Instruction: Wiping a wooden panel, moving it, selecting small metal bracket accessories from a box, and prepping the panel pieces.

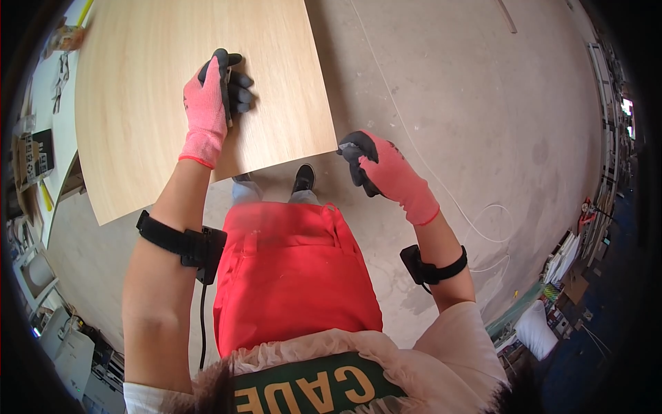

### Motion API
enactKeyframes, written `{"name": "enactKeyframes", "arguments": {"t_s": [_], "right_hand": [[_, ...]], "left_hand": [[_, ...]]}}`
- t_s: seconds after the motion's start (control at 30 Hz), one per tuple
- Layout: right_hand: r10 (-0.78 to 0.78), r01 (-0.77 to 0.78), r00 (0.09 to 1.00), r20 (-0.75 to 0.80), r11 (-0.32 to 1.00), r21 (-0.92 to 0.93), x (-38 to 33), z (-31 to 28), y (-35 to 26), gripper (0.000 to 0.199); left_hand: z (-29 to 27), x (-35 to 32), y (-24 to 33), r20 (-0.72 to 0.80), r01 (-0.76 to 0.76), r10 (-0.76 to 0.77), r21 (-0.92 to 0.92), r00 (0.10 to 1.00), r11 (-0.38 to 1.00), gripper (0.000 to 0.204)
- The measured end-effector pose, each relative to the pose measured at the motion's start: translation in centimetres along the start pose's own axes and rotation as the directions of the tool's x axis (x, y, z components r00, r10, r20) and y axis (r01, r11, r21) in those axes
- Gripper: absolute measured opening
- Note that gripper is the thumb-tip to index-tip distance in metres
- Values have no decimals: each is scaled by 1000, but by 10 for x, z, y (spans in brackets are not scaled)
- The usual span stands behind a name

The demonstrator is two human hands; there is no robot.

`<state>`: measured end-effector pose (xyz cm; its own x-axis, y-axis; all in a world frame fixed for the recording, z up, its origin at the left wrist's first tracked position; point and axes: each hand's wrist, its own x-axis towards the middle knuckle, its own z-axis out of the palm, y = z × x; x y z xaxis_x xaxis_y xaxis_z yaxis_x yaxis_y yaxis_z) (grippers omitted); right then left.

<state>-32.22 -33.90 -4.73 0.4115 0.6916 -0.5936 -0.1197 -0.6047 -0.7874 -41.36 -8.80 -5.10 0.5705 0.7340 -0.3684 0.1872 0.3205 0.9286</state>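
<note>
My left hand [212, 103], in a pink glove with dark grey fingers, is over a pale wood-grain board [145, 103]. Its fingers are curled around a slim greyish thing, mostly hidden in the palm. Just off the board's near right corner is my right hand [387, 171], gloved the same way. Its fingertips are pressed together on a small greyish bit too hidden to name. Whether they touch the board's corner I cannot tell.
A red apron [296, 276] hangs below my arms, with dark shoes [303, 179] beyond it. A thin white cord [441, 186] crosses the concrete floor [496, 103]. Cluttered shelves stand at far left; stacked strips and a white sack [536, 330] line the right.
</note>
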Motion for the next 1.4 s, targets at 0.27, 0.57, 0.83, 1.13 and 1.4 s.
{"name": "enactKeyframes", "arguments": {"t_s": [0.27,0.57,0.83,1.13,1.4], "right_hand": [[35,-36,994,-107,999,-7,-6,14,1,24],[25,13,941,-338,994,109,-20,26,27,23],[-297,151,883,-364,913,-378,-22,43,20,42],[-298,121,894,-334,880,-460,-25,33,17,44],[-213,62,919,-331,908,-414,-26,26,8,41]], "left_hand": [[-6,3,-3,42,-5,5,1,999,1000,45],[8,-6,2,31,-95,93,68,995,993,47],[12,-1,-6,45,-212,208,252,977,944,54],[23,-5,-5,36,-232,233,317,972,920,54],[26,-5,-5,38,-241,244,360,969,901,53]]}}
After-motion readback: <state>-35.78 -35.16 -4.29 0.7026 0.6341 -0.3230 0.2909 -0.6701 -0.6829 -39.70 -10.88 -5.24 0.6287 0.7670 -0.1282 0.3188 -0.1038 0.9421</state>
